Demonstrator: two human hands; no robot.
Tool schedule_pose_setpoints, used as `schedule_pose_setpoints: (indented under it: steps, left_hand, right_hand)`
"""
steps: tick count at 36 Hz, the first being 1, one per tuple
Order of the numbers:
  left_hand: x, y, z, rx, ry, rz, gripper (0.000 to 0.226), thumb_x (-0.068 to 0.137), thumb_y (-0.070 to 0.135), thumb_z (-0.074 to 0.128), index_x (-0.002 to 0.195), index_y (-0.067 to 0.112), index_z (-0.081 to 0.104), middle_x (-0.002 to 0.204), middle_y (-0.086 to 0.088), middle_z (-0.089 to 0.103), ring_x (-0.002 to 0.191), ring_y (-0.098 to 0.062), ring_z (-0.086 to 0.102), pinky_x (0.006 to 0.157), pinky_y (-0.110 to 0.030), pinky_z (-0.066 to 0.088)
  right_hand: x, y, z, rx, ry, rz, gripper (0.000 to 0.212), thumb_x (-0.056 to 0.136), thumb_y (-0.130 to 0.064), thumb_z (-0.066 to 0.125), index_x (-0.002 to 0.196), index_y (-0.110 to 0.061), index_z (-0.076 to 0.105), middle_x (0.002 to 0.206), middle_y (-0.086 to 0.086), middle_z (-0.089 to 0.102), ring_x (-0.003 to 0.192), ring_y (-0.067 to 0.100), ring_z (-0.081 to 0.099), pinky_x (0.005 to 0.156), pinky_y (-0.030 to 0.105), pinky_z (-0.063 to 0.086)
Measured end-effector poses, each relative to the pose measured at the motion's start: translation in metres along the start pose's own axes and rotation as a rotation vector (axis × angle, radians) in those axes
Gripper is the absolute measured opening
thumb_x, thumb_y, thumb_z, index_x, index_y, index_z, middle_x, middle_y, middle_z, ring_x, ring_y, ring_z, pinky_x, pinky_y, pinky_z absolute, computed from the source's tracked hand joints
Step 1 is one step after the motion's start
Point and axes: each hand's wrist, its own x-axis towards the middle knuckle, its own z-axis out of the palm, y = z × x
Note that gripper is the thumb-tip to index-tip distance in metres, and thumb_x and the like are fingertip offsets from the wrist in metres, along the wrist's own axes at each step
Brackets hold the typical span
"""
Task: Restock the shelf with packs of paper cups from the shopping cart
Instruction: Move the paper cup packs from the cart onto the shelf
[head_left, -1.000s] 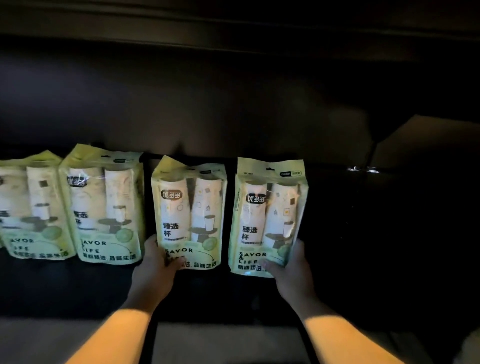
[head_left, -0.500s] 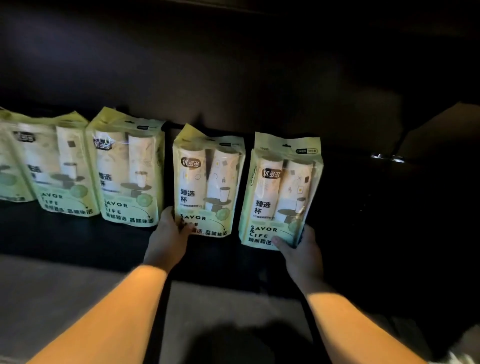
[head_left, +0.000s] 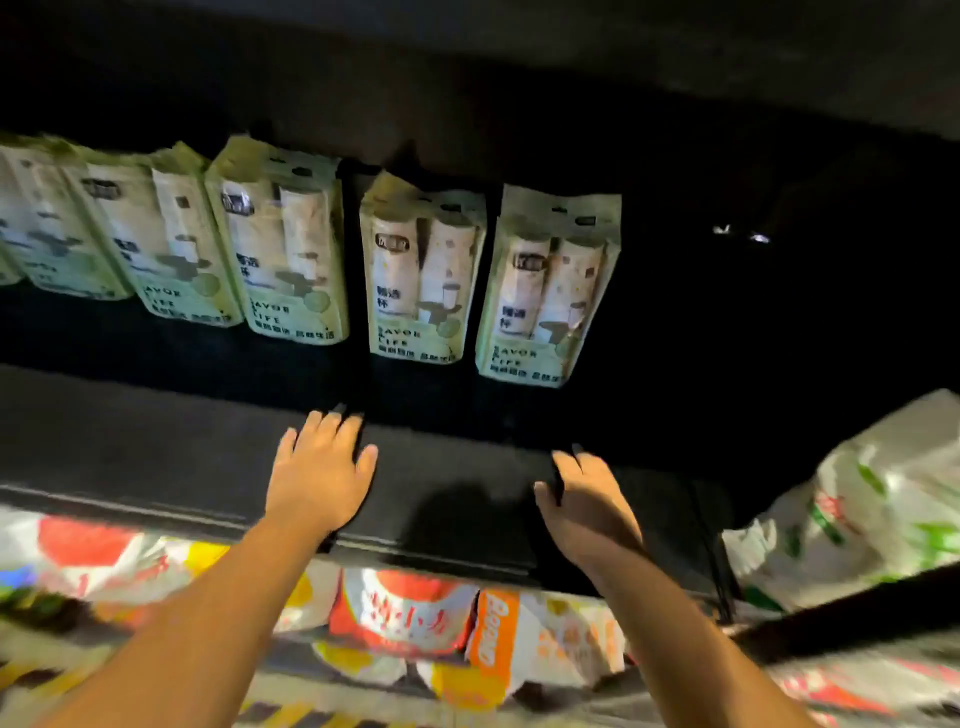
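Where the head camera looks down into a dark shelf (head_left: 156, 447), a row of pale green packs of paper cups (head_left: 280, 244) stands upright on it. The row is set back from the front edge and runs from the left side toward the shelf's middle. The rightmost pack (head_left: 550, 291) leans a little, with a narrow gap between it and the neighbouring pack (head_left: 421, 275). A dark gap parts that one from the packs further left, which stand close together; the farthest is cut by the frame.

The left hand (head_left: 319, 480) is palm down over the shelf's front edge, fingers straight and slightly spread, gripping nothing. Whether it touches the shelf cannot be told. The right hand (head_left: 584, 512) is near the same edge, turned on its side, fingers loosely extended and empty. Both hands are apart from the packs. The left is in front of the dark gap and the right is in front of the rightmost pack.

Under the front edge, on a lower level, lie blurred colourful packets. Among them is a red-and-white packet (head_left: 405, 618) with an orange packet (head_left: 493, 634) just beside it on the right. Toward the shelf's right end bulges a white bag with green print (head_left: 872, 509).
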Motion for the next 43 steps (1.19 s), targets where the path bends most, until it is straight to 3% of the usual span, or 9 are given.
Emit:
schedule_pose_setpoints:
  steps: [4, 7, 12, 15, 18, 23, 28, 34, 43]
  left_hand:
    - [-0.047, -0.004, -0.002, 0.009, 0.013, 0.027, 0.053, 0.101, 0.038, 0.045, 0.144, 0.008, 0.053, 0.150, -0.016, 0.050, 0.139, -0.039, 0.042, 0.108, -0.058, 0.038]
    - [-0.081, -0.007, -0.008, 0.016, 0.013, 0.077, 0.062, 0.096, 0.043, 0.033, 0.134, 0.002, 0.060, 0.137, -0.020, 0.059, 0.124, -0.042, 0.054, 0.095, -0.058, 0.049]
    - [-0.128, -0.011, -0.011, -0.008, -0.024, 0.036, 0.059, 0.092, 0.044, 0.043, 0.129, 0.004, 0.065, 0.134, -0.015, 0.063, 0.123, -0.042, 0.058, 0.101, -0.054, 0.051]
    - [-0.151, -0.014, -0.015, -0.035, -0.010, 0.018, 0.056, 0.093, 0.044, 0.038, 0.127, 0.010, 0.067, 0.135, -0.010, 0.065, 0.123, -0.040, 0.059, 0.100, -0.053, 0.052]
    - [-0.171, -0.023, -0.022, -0.045, -0.020, -0.042, 0.051, 0.091, 0.040, 0.039, 0.121, 0.013, 0.069, 0.132, -0.008, 0.067, 0.123, -0.042, 0.059, 0.096, -0.053, 0.054]
    - [-0.200, -0.058, -0.033, -0.100, -0.077, -0.176, 0.055, 0.090, 0.046, 0.039, 0.125, 0.013, 0.066, 0.126, -0.008, 0.068, 0.117, -0.036, 0.060, 0.097, -0.048, 0.052]
    - [-0.234, -0.118, -0.047, -0.189, -0.098, -0.351, 0.054, 0.091, 0.051, 0.039, 0.126, 0.018, 0.063, 0.117, -0.005, 0.068, 0.110, -0.030, 0.063, 0.083, -0.040, 0.055]
    - [-0.284, -0.227, -0.069, -0.203, -0.069, -0.500, 0.043, 0.095, 0.045, 0.051, 0.129, 0.021, 0.063, 0.120, -0.001, 0.070, 0.111, -0.028, 0.065, 0.084, -0.040, 0.056]
    - [-0.358, -0.391, -0.149, -0.122, 0.085, -0.731, 0.037, 0.101, 0.041, 0.051, 0.135, 0.026, 0.059, 0.124, 0.001, 0.068, 0.115, -0.024, 0.059, 0.084, -0.037, 0.050]
  right_hand:
    - [-0.043, 0.005, -0.013, -0.041, -0.204, -0.006, 0.061, 0.101, -0.048, 0.046, 0.156, -0.026, 0.031, 0.166, -0.001, 0.020, 0.153, 0.018, 0.017, 0.122, 0.032, 0.019]
    - [-0.077, 0.006, -0.026, -0.003, -0.245, -0.049, 0.062, 0.103, -0.049, 0.044, 0.158, -0.029, 0.025, 0.165, -0.009, 0.022, 0.145, 0.014, 0.037, 0.111, 0.033, 0.039]
    - [-0.110, 0.009, -0.024, -0.090, -0.241, -0.219, 0.050, 0.097, -0.044, 0.055, 0.143, -0.024, 0.052, 0.151, -0.003, 0.046, 0.137, 0.020, 0.044, 0.113, 0.035, 0.041]
    - [-0.120, -0.001, -0.018, -0.104, -0.169, -0.321, 0.034, 0.084, -0.040, 0.070, 0.114, -0.023, 0.070, 0.115, -0.003, 0.066, 0.103, 0.021, 0.064, 0.087, 0.037, 0.055]
    - [-0.121, -0.025, -0.011, -0.136, -0.199, -0.399, 0.032, 0.082, -0.045, 0.060, 0.106, -0.026, 0.071, 0.103, -0.004, 0.066, 0.091, 0.020, 0.063, 0.077, 0.036, 0.055]
    - [-0.121, -0.084, -0.001, -0.128, -0.338, -0.520, 0.039, 0.086, -0.041, 0.054, 0.120, -0.024, 0.065, 0.114, 0.000, 0.062, 0.108, 0.024, 0.059, 0.087, 0.036, 0.050]
    - [-0.121, -0.147, 0.027, -0.185, -0.293, -0.601, 0.037, 0.072, -0.042, 0.061, 0.102, -0.024, 0.073, 0.096, -0.001, 0.071, 0.083, 0.021, 0.068, 0.064, 0.030, 0.055]
    - [-0.134, -0.258, 0.071, -0.240, -0.425, -0.679, 0.049, 0.088, -0.044, 0.046, 0.132, -0.027, 0.059, 0.130, -0.001, 0.058, 0.122, 0.024, 0.054, 0.101, 0.034, 0.042]
    - [-0.175, -0.437, 0.143, -0.182, -0.453, -0.762, 0.042, 0.088, -0.031, 0.063, 0.128, -0.018, 0.062, 0.124, 0.008, 0.065, 0.118, 0.030, 0.057, 0.100, 0.041, 0.047]
